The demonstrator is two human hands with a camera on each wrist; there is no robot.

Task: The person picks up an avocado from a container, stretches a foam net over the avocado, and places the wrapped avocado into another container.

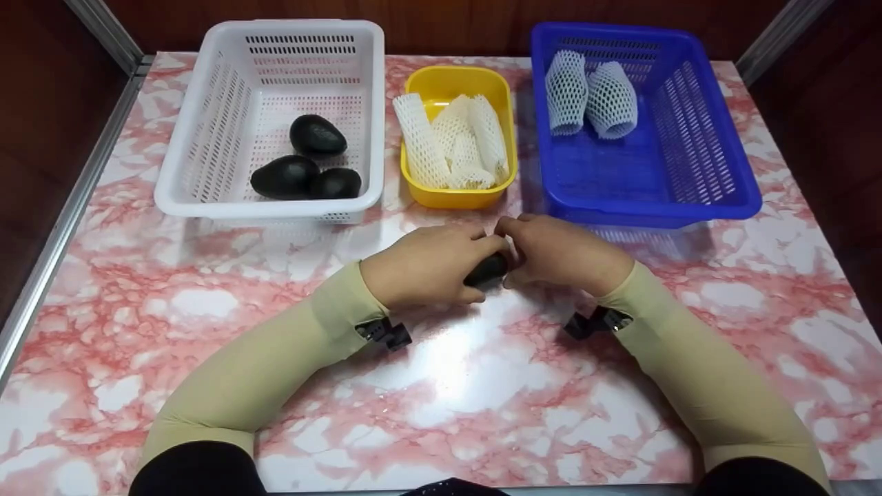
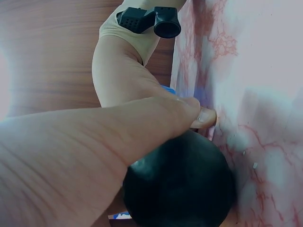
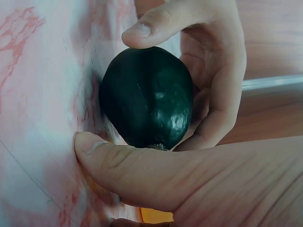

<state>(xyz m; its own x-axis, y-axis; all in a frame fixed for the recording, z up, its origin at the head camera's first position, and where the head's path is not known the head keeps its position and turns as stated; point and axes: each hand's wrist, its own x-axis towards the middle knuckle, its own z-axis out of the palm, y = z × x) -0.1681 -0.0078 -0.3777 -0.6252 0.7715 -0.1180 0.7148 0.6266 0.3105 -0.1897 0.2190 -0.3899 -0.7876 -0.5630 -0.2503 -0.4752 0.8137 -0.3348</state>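
Observation:
A dark green avocado (image 1: 488, 271) lies at the table's middle. My left hand (image 1: 434, 265) grips it, with thumb and fingers around its sides. My right hand (image 1: 568, 253) is bent close to its right end. In the right wrist view, the right thumb (image 3: 128, 165) passes in front of the stem end of the avocado (image 3: 147, 97), its tip near the tabletop. Whether the right fingers pinch anything is hidden. The left wrist view shows the avocado's rounded end (image 2: 180, 182) below the left thumb (image 2: 156, 113).
A white basket (image 1: 172, 186) with three avocados stands at the back left. A yellow bin (image 1: 458, 200) behind the hands contains several foam net sleeves (image 1: 422, 141). The blue basket (image 1: 710, 158) at back right has two net-wrapped items (image 1: 612, 102). Marbled tabletop (image 1: 441, 413) extends in front.

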